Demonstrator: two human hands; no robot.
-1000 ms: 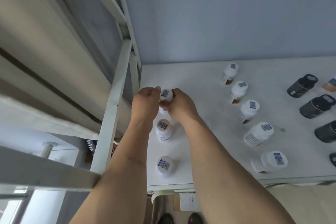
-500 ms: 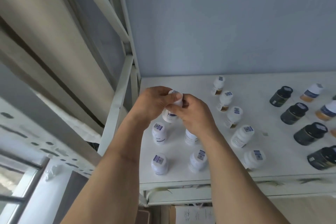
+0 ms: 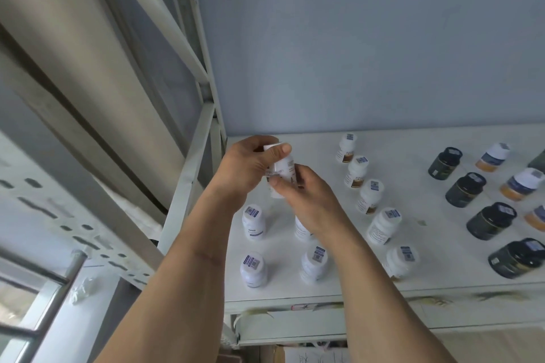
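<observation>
A small white bottle with a printed label is held in the air above the left end of the white shelf. My left hand grips its cap end, thumb across the top. My right hand pinches its lower body from the right. The bottle is tilted and mostly hidden by my fingers. Below my hands stand several white bottles in rows, among them one at the front left and one behind it.
A diagonal row of white bottles runs across the shelf's middle. Dark jars and orange-bottomed bottles fill the right side. White metal shelf uprights and a blue back wall bound the space; a window frame sits lower left.
The bottle has been lifted off the shelf and tilted in both hands. The camera view has pulled back and up, showing more bottles on the right.
</observation>
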